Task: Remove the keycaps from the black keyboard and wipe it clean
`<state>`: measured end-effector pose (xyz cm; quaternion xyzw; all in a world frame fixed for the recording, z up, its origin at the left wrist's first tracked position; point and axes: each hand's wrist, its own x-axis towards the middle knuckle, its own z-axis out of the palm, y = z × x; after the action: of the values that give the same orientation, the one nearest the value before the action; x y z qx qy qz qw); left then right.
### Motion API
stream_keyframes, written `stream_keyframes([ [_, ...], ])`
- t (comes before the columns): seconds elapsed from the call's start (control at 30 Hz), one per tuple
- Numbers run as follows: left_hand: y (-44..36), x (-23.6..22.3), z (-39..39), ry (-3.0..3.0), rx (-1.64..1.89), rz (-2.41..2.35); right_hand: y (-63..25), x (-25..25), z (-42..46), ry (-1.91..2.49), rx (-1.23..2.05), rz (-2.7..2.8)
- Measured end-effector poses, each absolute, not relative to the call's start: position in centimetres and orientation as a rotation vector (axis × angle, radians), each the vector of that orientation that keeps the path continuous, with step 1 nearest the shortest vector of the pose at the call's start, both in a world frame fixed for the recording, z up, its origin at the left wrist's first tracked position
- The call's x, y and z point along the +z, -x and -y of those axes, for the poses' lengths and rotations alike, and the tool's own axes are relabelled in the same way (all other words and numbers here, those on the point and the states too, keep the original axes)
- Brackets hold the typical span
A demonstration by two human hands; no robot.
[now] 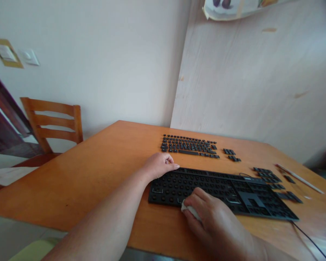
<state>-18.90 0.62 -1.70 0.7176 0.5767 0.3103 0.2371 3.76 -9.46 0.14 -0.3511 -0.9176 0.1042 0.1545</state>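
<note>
A black keyboard (pixel 222 190) with its keycaps off lies on the table, its switch posts and a few wire stabilizers bare. At its back left edge my left hand (pixel 161 166) is closed, thumb and fingers gripping the rim. My right hand (pixel 209 214) is closed around a wadded white tissue or cloth (pixel 191 211) and rests against the keyboard's front edge, left of the middle. Part of the front row is hidden under that hand. Beyond the keyboard, the loose black keycaps (pixel 188 145) are laid out in rows that follow the key layout.
More keycaps sit in small groups, such as the number pad keys (pixel 266 174) at the right. A thin white stick (pixel 299 178) lies beside them. The keyboard's cable (pixel 309 239) runs off the right front. A wooden chair (pixel 54 121) stands left of the table (pixel 97 163).
</note>
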Motion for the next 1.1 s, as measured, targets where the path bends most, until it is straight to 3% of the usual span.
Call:
stream_keyframes([
  [0.73, 18.7, -2.2, -0.6, -1.968, 0.865, -1.589, 4.3, 0.7, 9.7, 0.708, 0.065, 2.83],
  [1.1, 19.2, -1.7, -1.0, -1.617, 1.125, -1.447, 5.1, 1.4, 8.9, 0.87, 0.351, 2.791],
])
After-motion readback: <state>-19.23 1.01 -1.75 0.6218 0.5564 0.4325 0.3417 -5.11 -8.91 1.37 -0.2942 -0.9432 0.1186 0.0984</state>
